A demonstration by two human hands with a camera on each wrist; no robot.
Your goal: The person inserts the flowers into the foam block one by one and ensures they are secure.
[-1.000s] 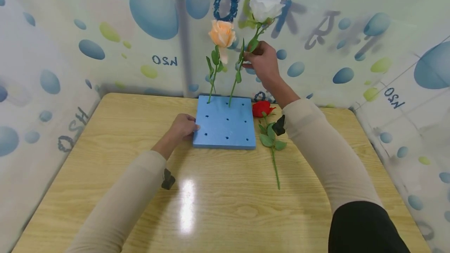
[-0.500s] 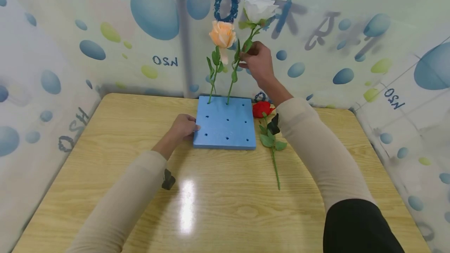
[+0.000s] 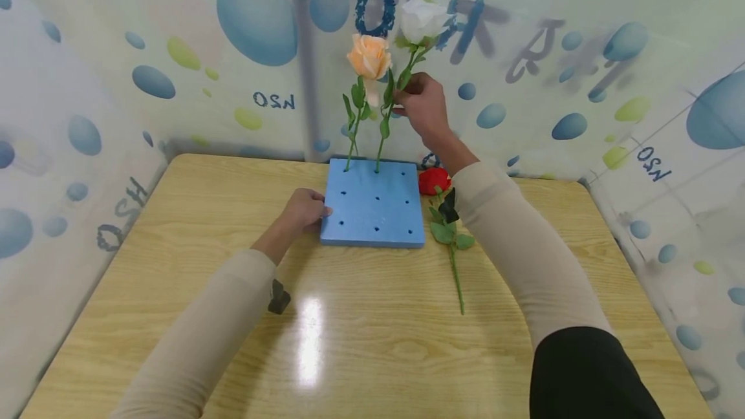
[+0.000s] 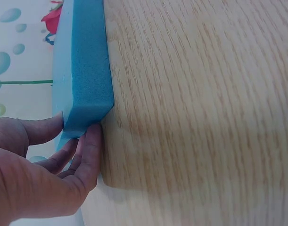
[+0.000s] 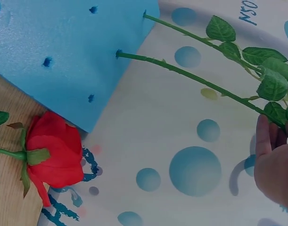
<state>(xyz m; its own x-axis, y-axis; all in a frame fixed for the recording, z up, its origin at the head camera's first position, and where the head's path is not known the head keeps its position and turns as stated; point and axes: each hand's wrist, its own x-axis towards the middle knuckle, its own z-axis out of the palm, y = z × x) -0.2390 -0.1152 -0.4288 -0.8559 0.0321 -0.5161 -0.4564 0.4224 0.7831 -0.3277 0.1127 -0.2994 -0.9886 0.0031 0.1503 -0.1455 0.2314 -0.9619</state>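
Note:
A blue foam board [image 3: 359, 212] with rows of holes lies at the table's back edge. My left hand [image 3: 302, 209] grips its left side, and in the left wrist view the thumb [image 4: 45, 130] lies on one face with the fingers around the edge. My right hand [image 3: 423, 105] pinches the stem of a white rose [image 3: 423, 20] below the bloom. That stem [image 5: 181, 71] enters a back-row hole in the right wrist view, and the rose leans to the right. Left of it, a peach rose [image 3: 369, 57] stands in another back-row hole.
A red rose [image 3: 434, 181] lies on the wooden table [image 3: 372, 341], its bloom close to the board's right edge and its stem toward me. Directly behind the table rises a wall covering [image 3: 233, 121] printed with bubbles and letters. Several board holes hold nothing.
My right hand has moved left and slightly down with the white rose, and its stem end has shifted from the board's face into the back-middle hole. The left hand stays put.

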